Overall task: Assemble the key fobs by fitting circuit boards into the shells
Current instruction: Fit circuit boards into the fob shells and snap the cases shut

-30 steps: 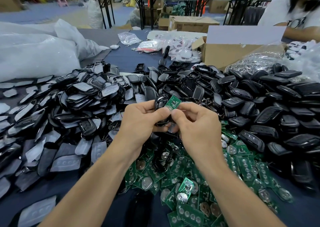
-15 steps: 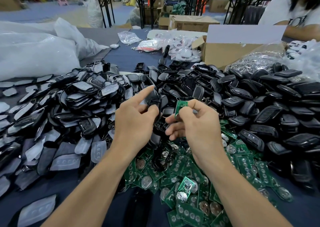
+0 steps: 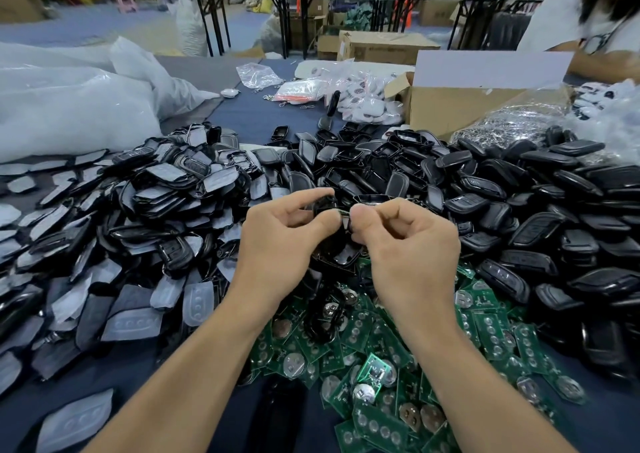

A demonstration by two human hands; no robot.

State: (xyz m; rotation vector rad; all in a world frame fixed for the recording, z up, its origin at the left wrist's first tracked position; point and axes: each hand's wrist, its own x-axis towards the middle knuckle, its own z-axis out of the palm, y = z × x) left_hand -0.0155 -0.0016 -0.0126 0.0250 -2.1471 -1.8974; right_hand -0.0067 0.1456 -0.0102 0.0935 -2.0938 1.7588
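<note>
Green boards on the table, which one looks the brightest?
The circuit board on top of the pile, between the arms, close beside the right forearm. It shines light green; the boards around it are dark green.

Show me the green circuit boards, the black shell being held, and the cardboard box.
circuit boards [image 3: 379, 430], head view, face of one green board in the pile
held shell [image 3: 325, 207], head view, its dark upper part
cardboard box [image 3: 446, 110], head view, its front wall

Left grip [image 3: 277, 241]: we see a bare hand.
Right grip [image 3: 412, 245]: we see it bare as well.
Left forearm [image 3: 194, 376]: bare along all the length that we can see.
Right forearm [image 3: 460, 366]: bare also, down to the lower edge.
</note>
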